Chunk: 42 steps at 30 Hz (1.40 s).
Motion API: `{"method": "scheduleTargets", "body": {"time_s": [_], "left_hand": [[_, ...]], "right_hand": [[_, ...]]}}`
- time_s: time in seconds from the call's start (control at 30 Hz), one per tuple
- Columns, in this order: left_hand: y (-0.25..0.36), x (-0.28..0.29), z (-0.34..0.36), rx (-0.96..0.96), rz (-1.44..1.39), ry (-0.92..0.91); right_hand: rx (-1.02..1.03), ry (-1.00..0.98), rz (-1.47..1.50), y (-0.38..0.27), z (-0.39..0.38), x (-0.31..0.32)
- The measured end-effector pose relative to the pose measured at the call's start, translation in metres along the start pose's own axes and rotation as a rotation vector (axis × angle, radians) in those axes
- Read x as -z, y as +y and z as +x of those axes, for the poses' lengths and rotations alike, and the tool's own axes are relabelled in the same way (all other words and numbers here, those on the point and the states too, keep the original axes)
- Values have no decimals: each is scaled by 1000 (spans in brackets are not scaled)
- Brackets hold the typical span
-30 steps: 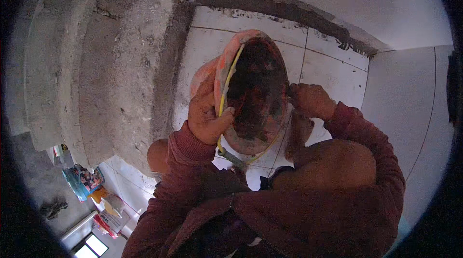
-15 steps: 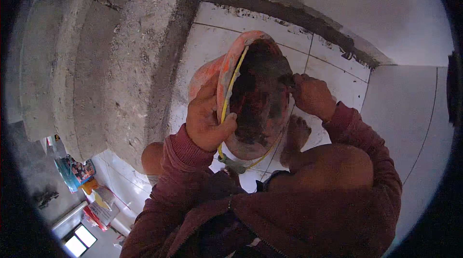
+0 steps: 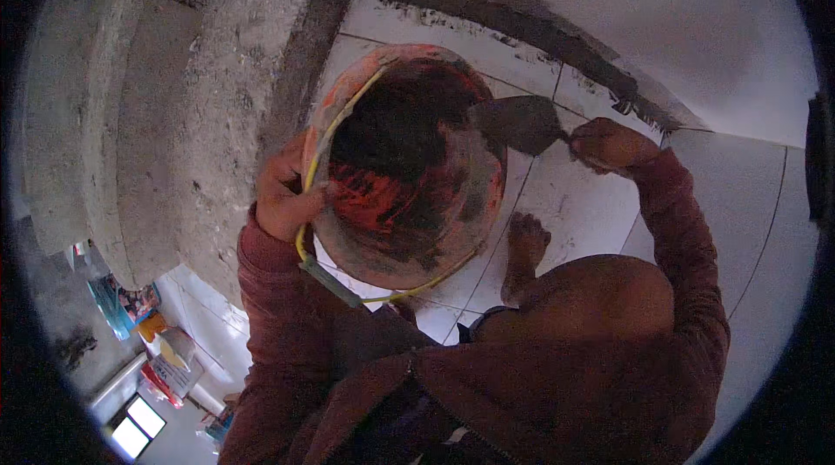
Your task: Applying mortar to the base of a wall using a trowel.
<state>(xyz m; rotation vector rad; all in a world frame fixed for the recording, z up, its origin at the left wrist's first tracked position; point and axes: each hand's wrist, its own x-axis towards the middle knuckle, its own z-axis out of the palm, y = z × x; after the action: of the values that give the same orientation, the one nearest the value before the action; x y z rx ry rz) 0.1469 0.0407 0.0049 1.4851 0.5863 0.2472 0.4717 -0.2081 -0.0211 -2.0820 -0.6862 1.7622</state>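
An orange bucket (image 3: 370, 204), smeared with grey residue, is tipped so that its mouth faces me. Dark material that looks like mortar (image 3: 391, 121) clings inside its upper part. My left hand (image 3: 285, 195) grips the left side of the rim, where the yellow wire handle (image 3: 323, 147) runs; the handle's grip sleeve (image 3: 330, 281) hangs at the near side. In my closed right hand (image 3: 613, 145) is a trowel (image 3: 522, 121) with a dark, coated blade. The blade's tip lies over the bucket's right rim.
Rough concrete steps (image 3: 230, 100) rise close on the left. White floor tiles (image 3: 565, 195) lie under the bucket, and a dark mortar strip (image 3: 487, 0) follows the wall base. My bare foot (image 3: 526, 247) is right of the bucket. Assorted packages (image 3: 170, 361) sit far lower left.
The bucket has turned its mouth more toward me and shifted left with my left hand. My right hand has moved right, bringing the trowel blade out into view over the rim.
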Motion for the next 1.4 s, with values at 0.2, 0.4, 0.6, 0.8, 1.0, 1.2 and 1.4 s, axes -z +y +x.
{"method": "scheduleTargets", "body": {"time_s": [0.2, 0.4, 0.6, 0.8, 1.0, 1.2, 1.4], "left_hand": [[6, -23, 2, 34, -15, 164], [24, -58, 7, 73, -102, 215], [23, -54, 8, -202, 254, 15], [22, -43, 6, -97, 204, -18], [16, -38, -13, -47, 241, 141], [-12, -19, -67, 165, -45, 541], [-5, -36, -130, 162, 63, 671]], "right_hand": [[490, 524, -799, 37, -36, 7], [373, 291, -953, -4, -39, -30], [308, 371, -1006, -4, -20, -26], [385, 551, -965, 7, -7, -22], [587, 804, -914, -13, 23, -22], [787, 590, -773, -48, 111, -32], [708, 363, -506, -105, 197, -50]]}}
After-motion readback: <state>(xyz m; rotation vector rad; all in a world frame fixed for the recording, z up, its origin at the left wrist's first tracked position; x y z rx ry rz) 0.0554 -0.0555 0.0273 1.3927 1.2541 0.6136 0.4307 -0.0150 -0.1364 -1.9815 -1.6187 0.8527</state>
